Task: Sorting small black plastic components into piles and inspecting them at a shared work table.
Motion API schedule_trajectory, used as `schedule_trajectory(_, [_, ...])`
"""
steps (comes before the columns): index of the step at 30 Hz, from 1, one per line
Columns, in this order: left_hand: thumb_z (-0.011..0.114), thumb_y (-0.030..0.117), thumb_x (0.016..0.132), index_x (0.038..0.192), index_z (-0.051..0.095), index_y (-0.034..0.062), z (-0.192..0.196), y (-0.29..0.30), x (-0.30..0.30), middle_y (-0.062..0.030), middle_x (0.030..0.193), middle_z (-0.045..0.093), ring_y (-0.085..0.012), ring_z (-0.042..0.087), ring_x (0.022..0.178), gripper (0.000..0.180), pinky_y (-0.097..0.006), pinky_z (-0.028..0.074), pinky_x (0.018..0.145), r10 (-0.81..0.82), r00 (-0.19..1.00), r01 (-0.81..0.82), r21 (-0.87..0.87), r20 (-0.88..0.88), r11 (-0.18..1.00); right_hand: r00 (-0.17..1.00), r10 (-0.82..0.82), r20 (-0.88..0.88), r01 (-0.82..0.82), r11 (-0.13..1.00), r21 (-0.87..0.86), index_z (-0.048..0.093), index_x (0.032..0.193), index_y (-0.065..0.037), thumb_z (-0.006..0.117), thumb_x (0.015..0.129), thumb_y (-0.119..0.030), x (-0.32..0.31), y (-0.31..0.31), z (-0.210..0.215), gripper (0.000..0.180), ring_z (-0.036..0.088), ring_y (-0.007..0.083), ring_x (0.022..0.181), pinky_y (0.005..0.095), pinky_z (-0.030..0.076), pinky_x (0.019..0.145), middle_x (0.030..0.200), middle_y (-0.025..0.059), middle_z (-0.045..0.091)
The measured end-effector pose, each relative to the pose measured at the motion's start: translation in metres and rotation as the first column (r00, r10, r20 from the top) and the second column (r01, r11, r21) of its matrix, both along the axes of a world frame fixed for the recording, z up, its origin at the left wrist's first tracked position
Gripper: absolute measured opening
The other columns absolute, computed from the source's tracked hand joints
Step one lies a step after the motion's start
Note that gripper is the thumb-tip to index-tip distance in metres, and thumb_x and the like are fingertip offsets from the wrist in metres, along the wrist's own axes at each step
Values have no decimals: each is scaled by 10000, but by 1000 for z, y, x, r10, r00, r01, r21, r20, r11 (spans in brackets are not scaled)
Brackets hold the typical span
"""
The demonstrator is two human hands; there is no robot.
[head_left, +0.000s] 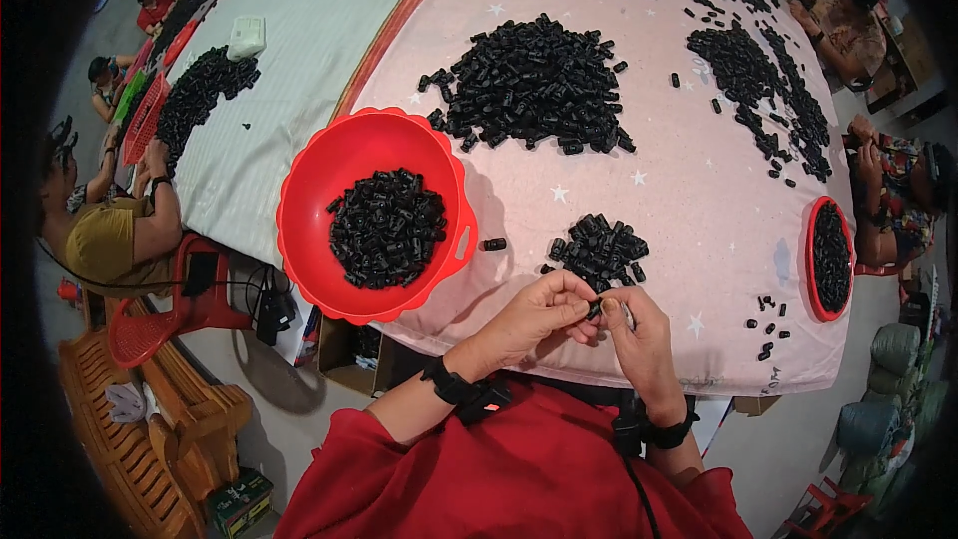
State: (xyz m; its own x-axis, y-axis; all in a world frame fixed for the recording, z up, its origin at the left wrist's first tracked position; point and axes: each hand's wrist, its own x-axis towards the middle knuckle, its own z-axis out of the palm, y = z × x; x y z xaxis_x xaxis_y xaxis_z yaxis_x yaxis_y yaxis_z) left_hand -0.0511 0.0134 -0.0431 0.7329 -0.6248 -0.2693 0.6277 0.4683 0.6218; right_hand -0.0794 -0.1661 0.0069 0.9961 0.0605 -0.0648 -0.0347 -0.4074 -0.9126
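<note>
My left hand [539, 317] and my right hand [641, 334] meet over the near edge of the pink-covered table. The left thumb and fingers pinch a small black plastic part [595, 308]. The right fingertips close around its other side, and a thin pale sliver shows by the right thumb, too small to name. Just beyond my hands lies a small pile of black parts [602, 248]. On the left stands a red scalloped bowl [299, 230] with many such parts in its bottom. One loose black part [493, 245] rests beside the bowl's handle.
A large heap of black parts [534, 80] sits farther back, with more piles [743, 65] at the right. A red basket [812, 274] of parts stands at the right edge. Other people work around the tables. A wooden bench [130, 429] and red chair [150, 329] are at left.
</note>
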Motion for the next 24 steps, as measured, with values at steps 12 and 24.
schedule_trajectory(12, [554,220,1021,1189,538,6,-2,-3,-6,-80,973,649,-121,647,792,273,-254,550,702,3,999,-7,75,46,997,999,18,38,-16,999,-41,619,994,12,650,927,-53,0,2,9,99,634,208,714,319,493,644,820,124,644])
schedule_trajectory(24, [534,230,1032,1207,574,31,11,-4,-7,-23,927,620,-94,593,814,268,-251,499,753,31,999,-31,11,-37,999,999,-25,-22,24,999,-36,593,947,4,528,1008,-178,-6,-10,10,203,614,283,708,348,478,637,801,157,615])
